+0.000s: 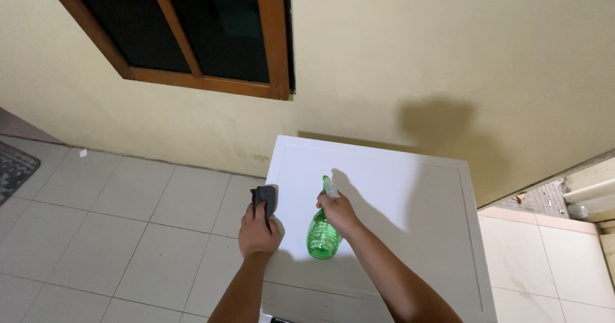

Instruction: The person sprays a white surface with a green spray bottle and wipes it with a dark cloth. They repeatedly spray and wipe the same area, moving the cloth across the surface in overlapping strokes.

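Both bare forearms are reaching up from the lower edge of the view over a white flat top, likely an appliance lid, which is standing against a cream wall. The left hand is curling over the near left edge of that top, knuckles upward, its fingers closing around a dark grey cloth that is sticking out above the hand and lying just at the top's left border. The right hand is wrapping around the neck of a green spray bottle, fingers closing on the trigger part, with the pale nozzle pointing away toward the wall and the rounded green body hanging below the palm, close to or resting on the white surface; whether it is touching cannot be told. The two hands are sitting near each other, bottle and cloth apart. Pale floor tiles are spreading out to the left, a wood-framed dark window is showing above, and a patterned mat corner is lying at far left. Nothing is covering the bottle except the gripping fingers.
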